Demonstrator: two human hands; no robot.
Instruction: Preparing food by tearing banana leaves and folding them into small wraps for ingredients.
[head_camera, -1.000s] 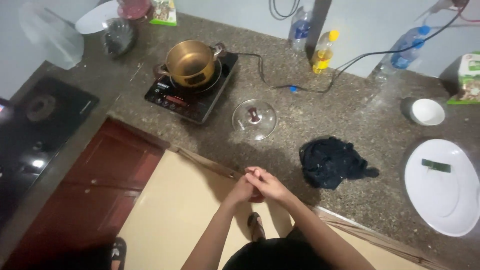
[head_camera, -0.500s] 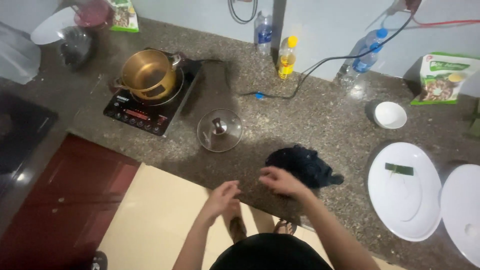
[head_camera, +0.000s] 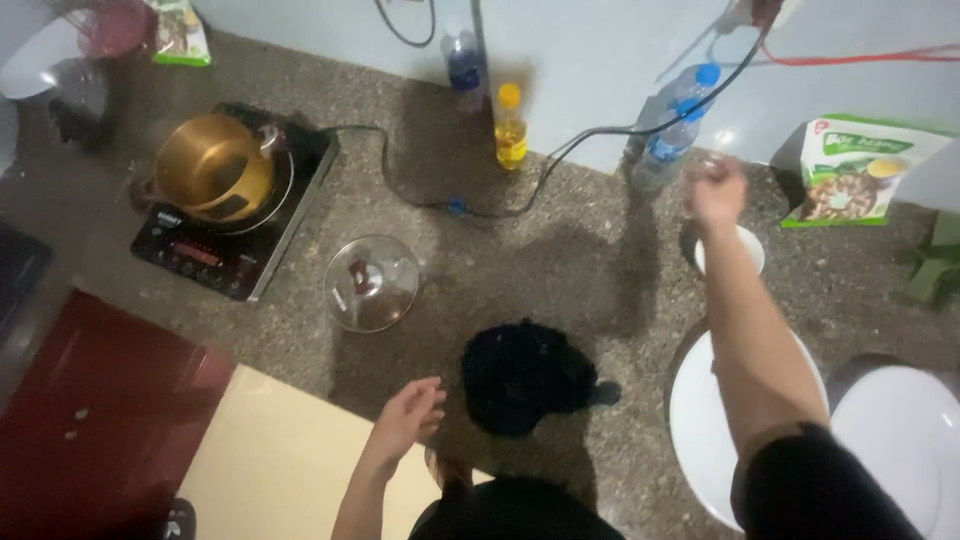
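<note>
Reaching is the step in hand. Left to right: gold pot (head_camera: 212, 165) sits on the induction cooker (head_camera: 235, 205), glass lid (head_camera: 371, 283) beside it. Left hand (head_camera: 408, 416) hangs loose, fingers released, near the dark cloth (head_camera: 527, 372). Right hand (head_camera: 717, 190) is clenched above the small white bowl (head_camera: 750, 247) beside the water bottle (head_camera: 675, 128); contents cannot be told. Next move calls for a controlled descent to the bowl. Half a second ago this hand lay on the cloth

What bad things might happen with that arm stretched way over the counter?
The right hand reaches over the small white bowl toward the water bottle; the forearm might bump the bowl or the white plate. The bottle stands by a cable, so tipping it may spill water there.
</note>
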